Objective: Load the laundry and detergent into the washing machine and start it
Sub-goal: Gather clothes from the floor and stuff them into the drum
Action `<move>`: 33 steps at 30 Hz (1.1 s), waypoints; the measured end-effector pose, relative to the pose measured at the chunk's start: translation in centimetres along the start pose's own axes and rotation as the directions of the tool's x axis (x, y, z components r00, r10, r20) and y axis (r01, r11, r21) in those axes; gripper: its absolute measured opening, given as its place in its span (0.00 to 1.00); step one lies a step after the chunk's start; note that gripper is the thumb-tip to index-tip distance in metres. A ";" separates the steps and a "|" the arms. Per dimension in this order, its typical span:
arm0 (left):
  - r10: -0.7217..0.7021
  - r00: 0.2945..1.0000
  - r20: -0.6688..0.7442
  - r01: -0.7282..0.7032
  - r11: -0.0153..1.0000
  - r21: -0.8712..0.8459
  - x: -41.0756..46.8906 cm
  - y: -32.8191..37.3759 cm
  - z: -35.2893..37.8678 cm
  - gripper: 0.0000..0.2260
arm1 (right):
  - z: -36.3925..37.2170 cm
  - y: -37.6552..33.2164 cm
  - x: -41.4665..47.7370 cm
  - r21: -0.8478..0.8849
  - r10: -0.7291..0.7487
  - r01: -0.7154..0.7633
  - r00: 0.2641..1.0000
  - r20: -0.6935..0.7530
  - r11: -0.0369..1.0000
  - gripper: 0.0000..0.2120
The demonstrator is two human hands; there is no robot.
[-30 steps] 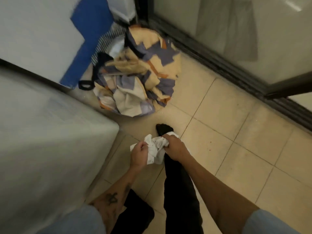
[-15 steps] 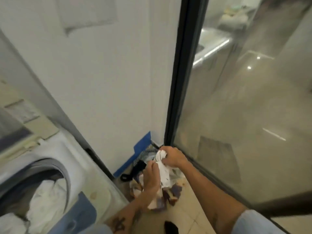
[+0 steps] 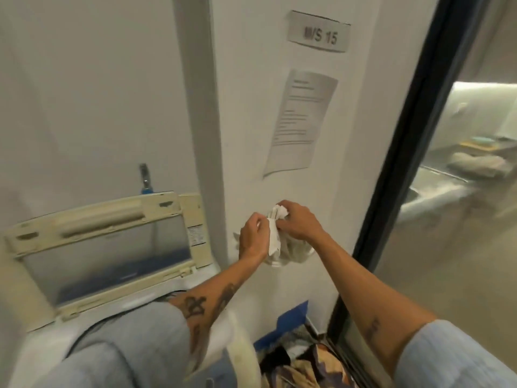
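Note:
A crumpled white garment (image 3: 275, 239) hangs in front of the wall at chest height. My left hand (image 3: 253, 238) grips its left side and my right hand (image 3: 298, 222) pinches its top. The top-loading washing machine (image 3: 42, 357) stands at the lower left with its yellowed lid (image 3: 103, 247) raised against the wall. My left sleeve hides most of the drum opening. A patterned laundry pile (image 3: 305, 362) lies on the floor at the bottom, right of the machine.
A white wall with a printed notice (image 3: 300, 121) and an "M/S 15" sign (image 3: 319, 32) is straight ahead. A dark-framed glass partition (image 3: 397, 152) runs down the right. A water tap (image 3: 145, 177) sits above the lid. Blue tape (image 3: 291, 323) marks the wall's base.
I have stood up from the floor. Both hands have lifted the white garment from near my foot to chest height beside the machine, and the view has swung up to the wall.

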State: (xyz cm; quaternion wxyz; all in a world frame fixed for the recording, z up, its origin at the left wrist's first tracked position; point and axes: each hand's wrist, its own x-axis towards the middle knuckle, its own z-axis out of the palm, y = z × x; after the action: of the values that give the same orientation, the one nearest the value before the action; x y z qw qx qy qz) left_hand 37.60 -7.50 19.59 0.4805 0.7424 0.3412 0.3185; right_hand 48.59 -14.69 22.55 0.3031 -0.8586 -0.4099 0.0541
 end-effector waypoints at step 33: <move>-0.052 0.901 -0.430 0.190 0.940 0.285 -1.7 -24.8 -23.0 0.07 | 27.0 -10.1 1.5 0.096 -0.218 0.196 0.881 0.420 0.976 0.20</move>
State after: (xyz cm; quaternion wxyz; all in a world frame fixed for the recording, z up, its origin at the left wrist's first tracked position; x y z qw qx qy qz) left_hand 13.20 10.12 3.98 0.2890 0.7025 0.5286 0.3788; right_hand 33.60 4.10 6.58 0.2318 -0.7691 -0.5540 0.2188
